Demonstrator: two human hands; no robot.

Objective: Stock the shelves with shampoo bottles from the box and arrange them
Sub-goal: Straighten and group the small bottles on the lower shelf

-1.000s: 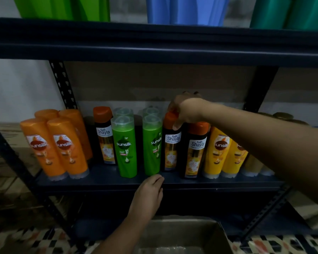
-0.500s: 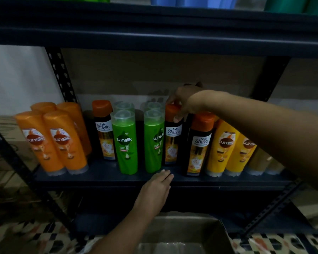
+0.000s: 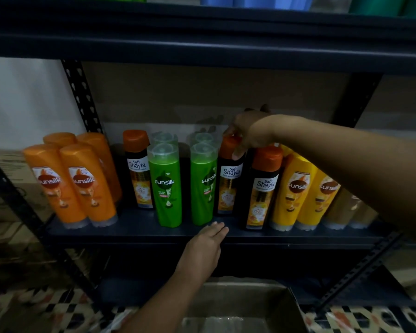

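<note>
R hand (image 3: 249, 131) pinches the orange cap of a Safi Shayla bottle (image 3: 229, 181) just right of the green Sunsilk pair (image 3: 185, 186), prob. nudging it back into line w/ its row. L hand (image 3: 205, 246), fingers straight, holding nothing, rests at the shelf edge (image 3: 135, 233) below the greens, likely for balance. Box (image 3: 245, 306) below is cut off, contents unclear; bottles far right too dim to ID.

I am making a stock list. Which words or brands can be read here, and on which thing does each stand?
"sunsilk": orange bottles
"sunsilk": green bottles
"sunsilk": yellow bottles
"Safi Shayla": black bottle at the left
"Safi Shayla": black bottle gripped by the right hand
"Safi Shayla": front black bottle
Smaller print on all labels: too blurred to read.
</note>
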